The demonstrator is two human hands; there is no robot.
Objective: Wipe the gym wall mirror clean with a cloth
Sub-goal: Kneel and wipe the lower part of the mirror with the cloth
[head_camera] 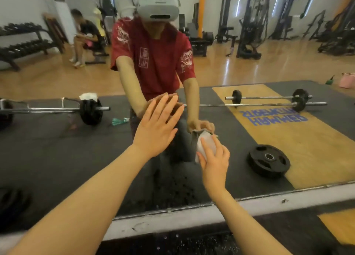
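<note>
The gym wall mirror (pixel 57 149) fills most of the view and shows my own reflection in a red shirt. My left hand (pixel 157 128) lies flat on the glass, fingers straight and together, meeting its reflection. My right hand (pixel 215 162) holds a bunched grey-white cloth (pixel 206 143) against the glass lower down and to the right, the thumb on the cloth's left side and the index finger stretched over it. The cloth's lower part is hidden behind my right hand.
The mirror's metal bottom edge (pixel 172 209) sits on a pale ledge (pixel 163 223) above black rubber flooring (pixel 192 243). Reflected in the glass are barbells, a loose weight plate (pixel 269 159), a dumbbell rack, machines and a seated person (pixel 84 37).
</note>
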